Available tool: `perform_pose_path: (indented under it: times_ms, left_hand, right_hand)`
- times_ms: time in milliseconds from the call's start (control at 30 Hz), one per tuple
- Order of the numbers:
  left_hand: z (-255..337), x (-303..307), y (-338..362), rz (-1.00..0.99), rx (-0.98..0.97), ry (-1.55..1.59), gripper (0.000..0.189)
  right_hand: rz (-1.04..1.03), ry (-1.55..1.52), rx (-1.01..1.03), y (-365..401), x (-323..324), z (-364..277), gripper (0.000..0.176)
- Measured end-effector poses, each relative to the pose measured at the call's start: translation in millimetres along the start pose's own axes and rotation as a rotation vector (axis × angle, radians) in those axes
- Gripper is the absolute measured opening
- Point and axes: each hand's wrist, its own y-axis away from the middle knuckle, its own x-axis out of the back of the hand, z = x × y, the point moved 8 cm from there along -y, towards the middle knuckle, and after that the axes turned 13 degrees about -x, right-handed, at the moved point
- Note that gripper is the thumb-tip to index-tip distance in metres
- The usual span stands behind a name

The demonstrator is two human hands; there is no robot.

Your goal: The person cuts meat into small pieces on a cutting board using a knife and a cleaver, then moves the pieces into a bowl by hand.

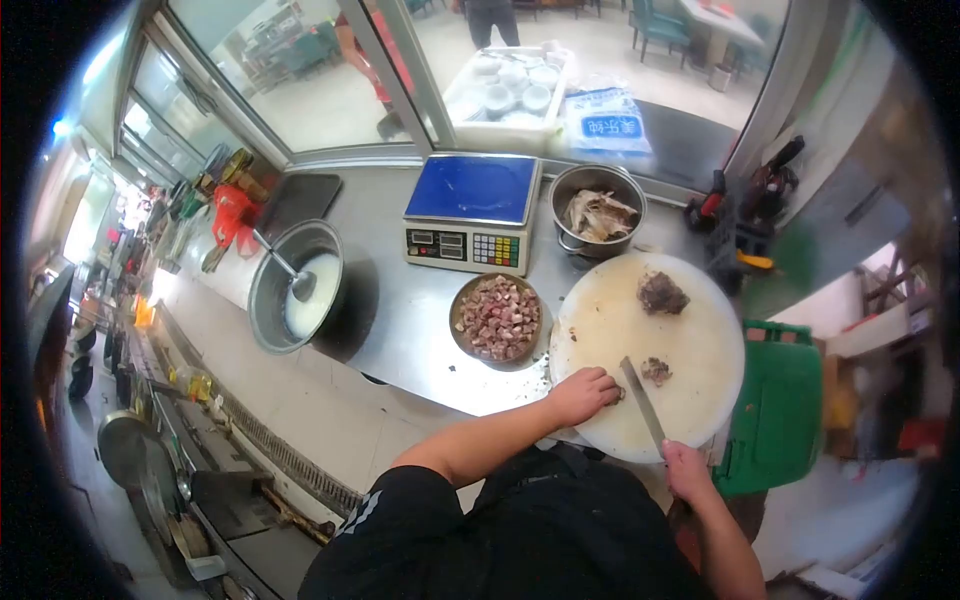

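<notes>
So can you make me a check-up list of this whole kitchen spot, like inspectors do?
Surface: metal counter, dark crumbs beside the round board.
Things in use: knife, big dark lump and smaller pieces on the board, bowl of diced meat.
Clutter: scale, pot with ladle, pot of scraps.
Hands: right hand grips the knife; left hand near the blade.
Cables: nothing seen.
Surroundings: green bin, windows.

The 2 forearms are bare. The left arm is bent at the elbow and reaches forward and across to the right, with the left hand [584, 396] back up, fingers bunched and curled down at the tips. The right forearm angles forward from the lower right, the right hand [688, 470] closed in a grip, apart from the left
</notes>
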Motion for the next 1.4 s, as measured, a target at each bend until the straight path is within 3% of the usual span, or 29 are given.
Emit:
perform_pose_path:
  times_ms: [133, 200, 233, 300, 367, 433, 500, 667, 700, 767, 967, 1167, 1400]
  left_hand:
    - [3.2, -4.2, 9.0, 0.023, 0.101, -0.051, 0.036]
    - [7.0, -4.4, 6.8, 0.001, 0.093, -0.081, 0.036]
    - [6.7, -3.3, 6.3, -0.016, 0.097, -0.118, 0.037]
    - [4.0, -4.6, 7.6, -0.068, 0.103, -0.126, 0.039]
    - [4.4, -8.1, 10.4, -0.124, 0.11, -0.132, 0.041]
    - [6.2, -3.9, 10.4, -0.053, 0.118, -0.132, 0.041]
    - [7.2, -4.4, 11.0, -0.023, 0.129, -0.11, 0.042]
    - [5.7, -10.7, 19.1, 0.033, 0.128, -0.126, 0.041]
    - [6.5, -10.2, 18.3, -0.053, 0.127, -0.158, 0.042]
    - [11.3, -6.2, 19.2, 0.0, 0.052, -0.253, 0.044]
    - [9.3, -5.2, 17.2, 0.026, 0.076, -0.242, 0.045]
    - [2.0, -9.3, 22.2, 0.079, 0.072, -0.161, 0.034]
    - [1.8, -6.9, 22.1, 0.148, 0.083, -0.127, 0.037]
  right_hand:
    - [0.042, 0.054, 0.001, 14.9, 7.2, -30.5, 0.048]
    - [-0.093, -0.016, -0.2, 17.0, 2.8, -24.0, 0.048]
    - [-0.088, -0.022, -0.203, 16.9, 3.1, -21.2, 0.048]
    - [-0.041, 0.065, 0.005, 17.3, 3.8, -29.9, 0.047]
    - [-0.06, 0.092, -0.09, 12.2, 3.2, -23.5, 0.047]
    - [-0.078, 0.12, -0.186, 13.0, 4.9, -19.7, 0.047]
    - [-0.027, 0.028, -0.016, 25.6, 11.3, -39.8, 0.047]
    - [0.0, 0.132, 0.064, 42.0, 7.8, -66.5, 0.048]
    - [0.015, 0.195, 0.105, 43.2, 5.8, -72.2, 0.048]
    - [-0.004, 0.239, 0.075, 38.0, -2.6, -66.7, 0.048]
    - [-0.016, 0.229, 0.094, 45.6, -1.0, -68.2, 0.048]
    - [-0.068, 0.117, 0.109, 50.3, 2.4, -72.2, 0.049]
    - [-0.076, 0.198, 0.057, 26.7, -8.1, -83.5, 0.044]
